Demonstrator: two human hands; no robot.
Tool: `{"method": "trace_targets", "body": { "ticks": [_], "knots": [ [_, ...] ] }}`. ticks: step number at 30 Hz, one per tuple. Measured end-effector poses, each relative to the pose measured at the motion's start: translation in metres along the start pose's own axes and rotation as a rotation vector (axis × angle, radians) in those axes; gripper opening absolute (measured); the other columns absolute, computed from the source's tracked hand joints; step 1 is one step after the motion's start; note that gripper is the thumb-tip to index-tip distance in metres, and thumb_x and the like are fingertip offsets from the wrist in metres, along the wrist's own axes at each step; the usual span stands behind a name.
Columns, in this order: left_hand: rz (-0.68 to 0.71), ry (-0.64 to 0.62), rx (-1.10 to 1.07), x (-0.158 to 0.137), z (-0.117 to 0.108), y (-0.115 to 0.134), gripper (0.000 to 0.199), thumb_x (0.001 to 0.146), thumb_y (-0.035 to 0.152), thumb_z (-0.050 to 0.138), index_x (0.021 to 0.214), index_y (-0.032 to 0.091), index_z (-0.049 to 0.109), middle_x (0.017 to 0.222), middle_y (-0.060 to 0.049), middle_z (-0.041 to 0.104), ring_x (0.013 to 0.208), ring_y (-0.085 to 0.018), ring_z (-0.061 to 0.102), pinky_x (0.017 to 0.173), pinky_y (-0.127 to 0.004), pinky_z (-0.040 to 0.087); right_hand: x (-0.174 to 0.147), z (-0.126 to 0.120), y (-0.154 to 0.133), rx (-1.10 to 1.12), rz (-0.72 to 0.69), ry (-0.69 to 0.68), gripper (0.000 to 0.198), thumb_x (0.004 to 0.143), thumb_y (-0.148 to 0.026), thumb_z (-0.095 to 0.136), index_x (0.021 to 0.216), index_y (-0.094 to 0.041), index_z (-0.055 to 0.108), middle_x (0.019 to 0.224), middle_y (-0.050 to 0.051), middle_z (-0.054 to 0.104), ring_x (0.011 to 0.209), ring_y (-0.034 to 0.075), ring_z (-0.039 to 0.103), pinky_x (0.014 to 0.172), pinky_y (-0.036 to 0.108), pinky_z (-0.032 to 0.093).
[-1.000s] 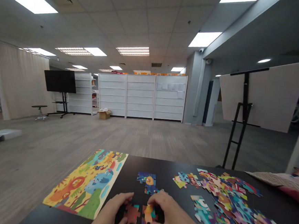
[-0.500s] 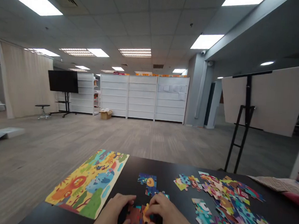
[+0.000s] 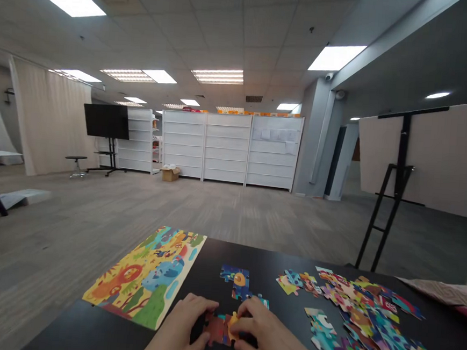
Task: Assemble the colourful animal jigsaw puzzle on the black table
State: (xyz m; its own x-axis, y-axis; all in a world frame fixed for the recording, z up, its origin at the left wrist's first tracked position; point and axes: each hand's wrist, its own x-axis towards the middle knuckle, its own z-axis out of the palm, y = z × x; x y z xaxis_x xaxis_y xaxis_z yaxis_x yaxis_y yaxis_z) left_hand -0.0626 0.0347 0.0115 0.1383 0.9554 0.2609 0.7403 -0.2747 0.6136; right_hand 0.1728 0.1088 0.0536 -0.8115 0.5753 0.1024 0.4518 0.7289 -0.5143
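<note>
Between my two hands, two puzzle pieces lie side by side on the black table. My left hand has its thumb and fingers curled round the reddish-brown puzzle piece. On the other side, my right hand pinches the orange puzzle piece against it. Whether the two are fully locked cannot be made out. Just beyond my hands sit joined dark-blue puzzle pieces with a round yellow figure. Another small piece shows partly behind my right hand.
A bright animal picture sheet lies at the left of the table. Loose puzzle pieces are heaped on the right. Cloth covers the far right edge. Beyond are an easel board, white shelves and a screen on a stand.
The view has shifted, so the table items appear slightly to the right and most sit a little higher. My hands stay at the same two puzzle pieces, with little change in their grip.
</note>
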Motion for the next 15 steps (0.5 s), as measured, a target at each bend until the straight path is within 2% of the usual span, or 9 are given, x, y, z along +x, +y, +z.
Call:
{"method": "trace_targets", "body": {
  "ticks": [10, 13, 15],
  "knots": [
    [-0.003, 0.005, -0.003, 0.0015, 0.0004, 0.0, 0.057, 0.072, 0.007, 0.057, 0.126, 0.025, 0.061, 0.119, -0.006, 0.065, 0.112, -0.025, 0.057, 0.101, -0.042, 0.046, 0.0013, 0.0021, -0.0001, 0.029, 0.009, -0.004, 0.018, 0.082, -0.019, 0.065, 0.097, -0.024, 0.073, 0.111, 0.005, 0.063, 0.105, 0.02, 0.059, 0.093, 0.031, 0.045],
    [-0.003, 0.018, 0.002, 0.0004, 0.002, -0.0023, 0.059, 0.072, 0.007, 0.058, 0.128, 0.026, 0.059, 0.12, -0.006, 0.065, 0.112, -0.025, 0.058, 0.101, -0.042, 0.047, 0.0015, 0.0019, 0.0002, 0.045, 0.018, 0.029, 0.029, 0.077, -0.016, 0.065, 0.104, -0.022, 0.069, 0.111, 0.006, 0.064, 0.106, 0.022, 0.058, 0.093, 0.032, 0.045],
    [-0.005, 0.033, -0.001, 0.0002, 0.0026, -0.0037, 0.061, 0.071, 0.007, 0.058, 0.13, 0.026, 0.058, 0.121, -0.006, 0.065, 0.113, -0.024, 0.058, 0.102, -0.042, 0.047, 0.0008, 0.0001, 0.0025, 0.051, 0.041, 0.113, 0.041, 0.074, -0.013, 0.063, 0.114, -0.02, 0.062, 0.11, 0.006, 0.063, 0.103, 0.022, 0.058, 0.09, 0.032, 0.046]
  ]
}}
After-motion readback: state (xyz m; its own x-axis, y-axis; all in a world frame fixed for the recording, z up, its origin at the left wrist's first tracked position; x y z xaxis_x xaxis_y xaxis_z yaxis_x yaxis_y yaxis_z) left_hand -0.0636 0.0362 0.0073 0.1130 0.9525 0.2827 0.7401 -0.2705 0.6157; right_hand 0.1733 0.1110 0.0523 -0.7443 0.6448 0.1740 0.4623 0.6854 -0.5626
